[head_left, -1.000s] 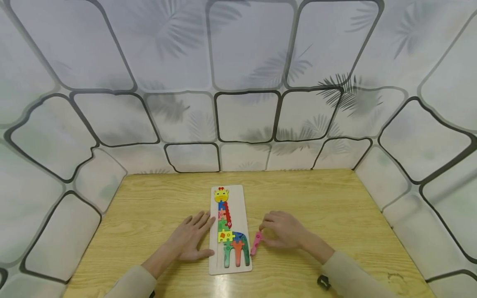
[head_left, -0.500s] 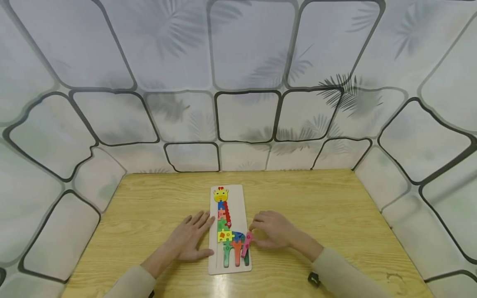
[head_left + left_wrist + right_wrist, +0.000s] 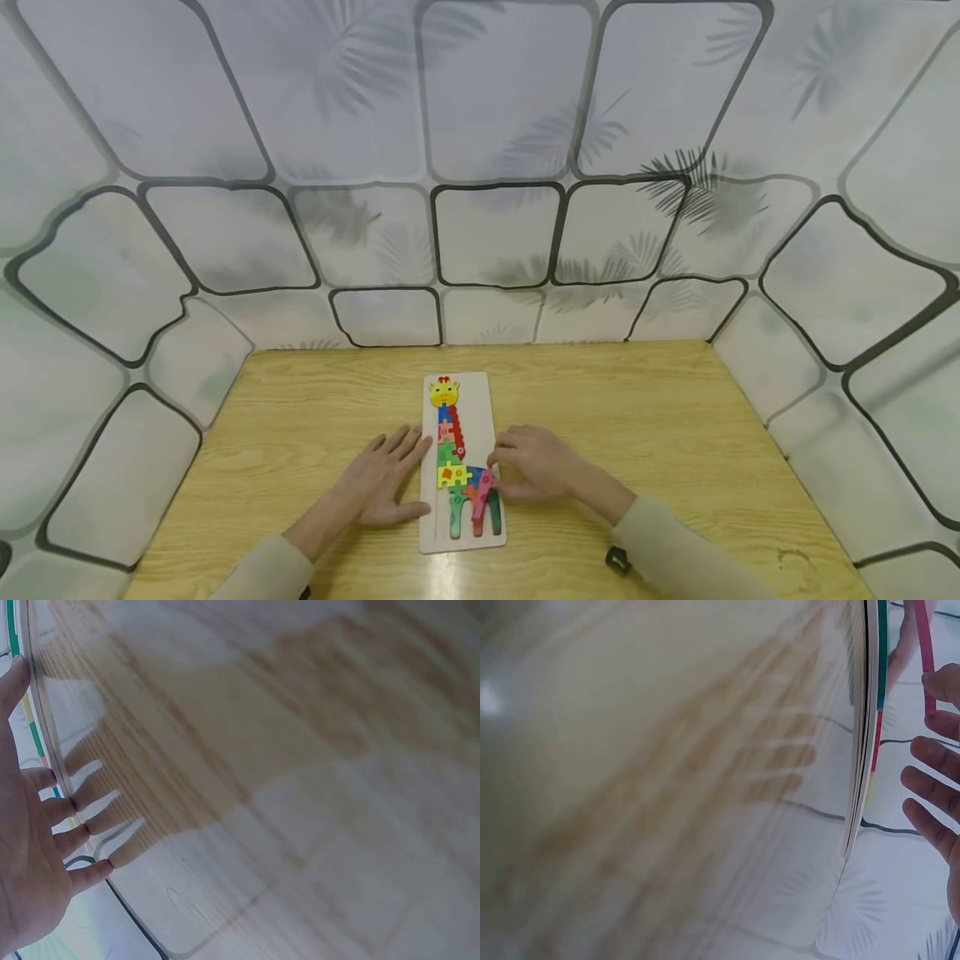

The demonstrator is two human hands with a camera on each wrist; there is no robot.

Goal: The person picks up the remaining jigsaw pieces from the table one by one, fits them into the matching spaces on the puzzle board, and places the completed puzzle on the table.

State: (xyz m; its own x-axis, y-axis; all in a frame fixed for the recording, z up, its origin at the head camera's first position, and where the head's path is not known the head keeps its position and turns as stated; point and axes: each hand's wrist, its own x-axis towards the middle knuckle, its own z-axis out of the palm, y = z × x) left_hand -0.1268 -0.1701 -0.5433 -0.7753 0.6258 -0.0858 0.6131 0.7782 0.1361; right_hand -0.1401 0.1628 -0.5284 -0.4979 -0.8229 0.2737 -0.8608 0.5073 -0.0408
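Note:
A giraffe puzzle board [image 3: 477,417] lies on the table, with colourful pieces forming head, neck, body and legs. My right hand [image 3: 538,461] pinches a pink puzzle piece [image 3: 483,493] between thumb and finger. In the head view the pink piece overlaps the orange leg piece [image 3: 477,528]; in the right wrist view it hangs above the board, apart from it. My left hand [image 3: 387,479] rests at the board's left edge, fingers straight and spread, thumb touching the rim. The left wrist view shows the same left hand [image 3: 34,847] beside the board edge.
The wooden table [image 3: 337,400] reaches to a patterned cloth wall [image 3: 495,237] at the back and both sides. A small dark object [image 3: 618,560] shows beside the right sleeve [image 3: 675,546].
My right hand has moved left with the pink puzzle piece, from beside the board to over the giraffe's legs. My left hand stays in place.

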